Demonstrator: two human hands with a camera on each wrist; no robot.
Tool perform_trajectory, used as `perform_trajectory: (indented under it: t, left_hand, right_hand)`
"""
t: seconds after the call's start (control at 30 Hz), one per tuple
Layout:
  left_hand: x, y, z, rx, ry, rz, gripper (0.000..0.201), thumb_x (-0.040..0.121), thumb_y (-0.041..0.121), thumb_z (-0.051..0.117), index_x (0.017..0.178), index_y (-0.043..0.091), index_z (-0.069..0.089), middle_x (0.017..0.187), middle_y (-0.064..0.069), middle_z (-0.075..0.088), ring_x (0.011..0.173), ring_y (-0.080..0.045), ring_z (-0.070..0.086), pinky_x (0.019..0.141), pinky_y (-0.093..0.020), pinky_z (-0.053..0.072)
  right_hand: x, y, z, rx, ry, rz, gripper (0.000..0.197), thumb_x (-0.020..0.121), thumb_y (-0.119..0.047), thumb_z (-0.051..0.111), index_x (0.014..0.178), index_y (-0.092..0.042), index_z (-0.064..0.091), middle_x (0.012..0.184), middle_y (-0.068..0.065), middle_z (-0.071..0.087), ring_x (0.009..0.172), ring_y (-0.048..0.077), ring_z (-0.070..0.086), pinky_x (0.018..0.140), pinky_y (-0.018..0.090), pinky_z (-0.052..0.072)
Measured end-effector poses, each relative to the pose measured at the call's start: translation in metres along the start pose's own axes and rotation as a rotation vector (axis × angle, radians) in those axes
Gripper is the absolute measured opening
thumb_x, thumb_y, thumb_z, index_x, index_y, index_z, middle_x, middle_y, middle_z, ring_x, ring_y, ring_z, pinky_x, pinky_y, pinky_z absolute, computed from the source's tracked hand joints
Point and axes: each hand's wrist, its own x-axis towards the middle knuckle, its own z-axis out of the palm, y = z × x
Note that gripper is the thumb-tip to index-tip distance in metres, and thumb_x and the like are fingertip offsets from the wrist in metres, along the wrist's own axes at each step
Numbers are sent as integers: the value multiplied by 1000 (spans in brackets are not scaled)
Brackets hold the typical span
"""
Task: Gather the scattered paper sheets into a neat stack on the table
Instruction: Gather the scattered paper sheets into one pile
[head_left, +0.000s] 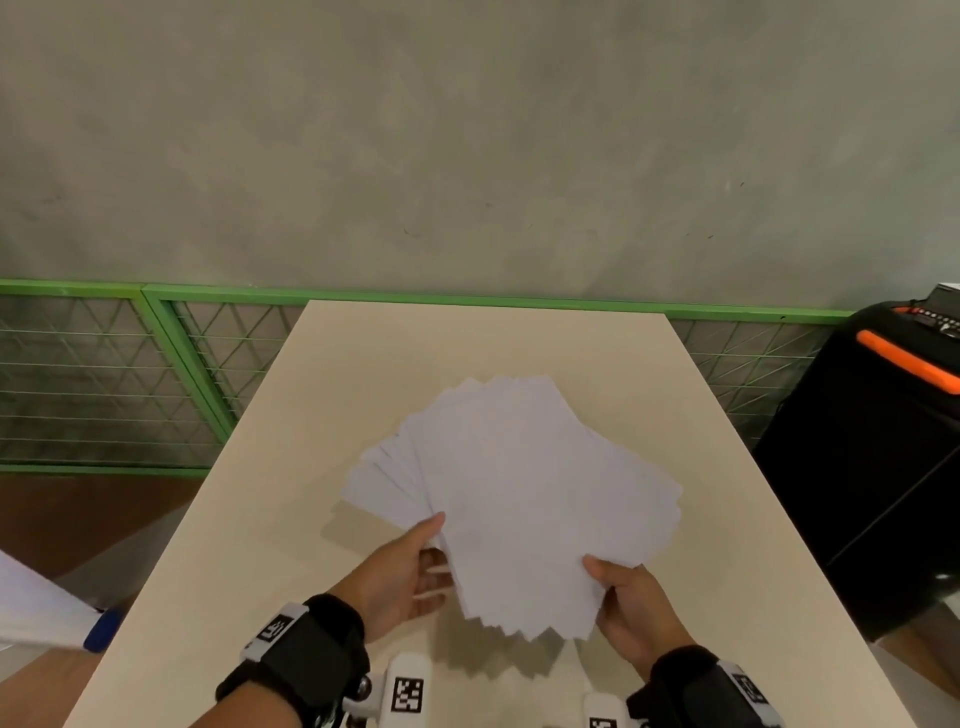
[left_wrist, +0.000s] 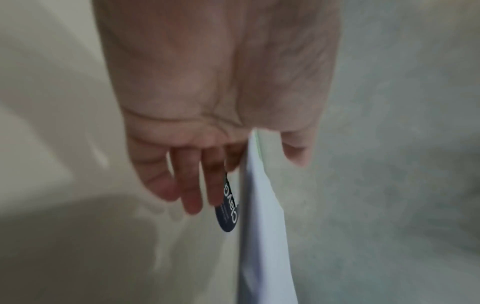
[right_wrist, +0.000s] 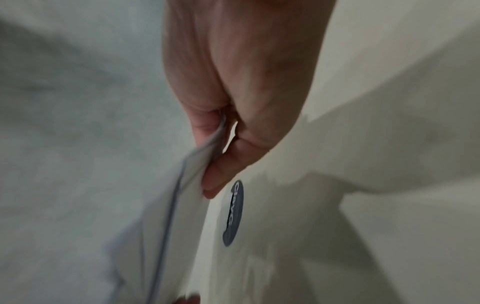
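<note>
A fanned pile of white paper sheets (head_left: 519, 493) is held tilted over the beige table (head_left: 311, 415). My left hand (head_left: 434, 551) grips its near left edge, thumb on top and fingers underneath. In the left wrist view, the left hand (left_wrist: 259, 160) has the sheets' edge (left_wrist: 262, 205) between thumb and fingers. My right hand (head_left: 618, 587) pinches the near right corner with the thumb on top. From the right wrist, the right hand (right_wrist: 221, 144) shows the sheets (right_wrist: 182, 195) clamped between thumb and curled fingers. The sheets' edges are uneven and splayed.
A black case with an orange handle (head_left: 883, 441) stands right of the table. A green mesh fence (head_left: 130, 374) runs behind it below a grey wall. White tagged parts (head_left: 408, 686) lie at the near edge. A dark oval sticker (right_wrist: 233, 211) is on the tabletop.
</note>
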Motion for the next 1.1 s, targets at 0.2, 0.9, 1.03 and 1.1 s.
perform_trajectory:
  t: [0.2,0.9,1.03,1.1]
  left_hand:
    - [21,-12,3,-247,152,48,33,91,16,55,119,-2,60,111,-20,67,98,-35,63,79,-41,51]
    - [7,-33,-39,60,243,118,26,85,5,61,111,8,64,106,-14,74,99,-33,68,92,-44,51]
    - [4,-26,-28,135,178,175,27,85,7,62,111,12,64,107,-9,75,100,-28,69,93,-41,51]
    - [8,-28,-27,139,185,189,34,83,9,64,117,10,61,112,-12,72,103,-30,67,96,-44,50]
  right_hand:
    - [-9,22,9,-86,-57,131,36,84,14,49,113,-4,59,97,13,72,90,31,66,60,33,60]
    - [23,-55,-23,-641,100,162,36,76,-35,65,105,-14,60,117,12,62,99,22,57,88,34,42]
    - [28,-48,-7,-722,-55,256,77,62,-58,72,126,-19,54,134,2,55,122,22,52,110,38,35]
    - [29,-43,-4,-701,-81,320,104,49,-60,78,138,-20,43,143,2,46,131,25,43,114,41,29]
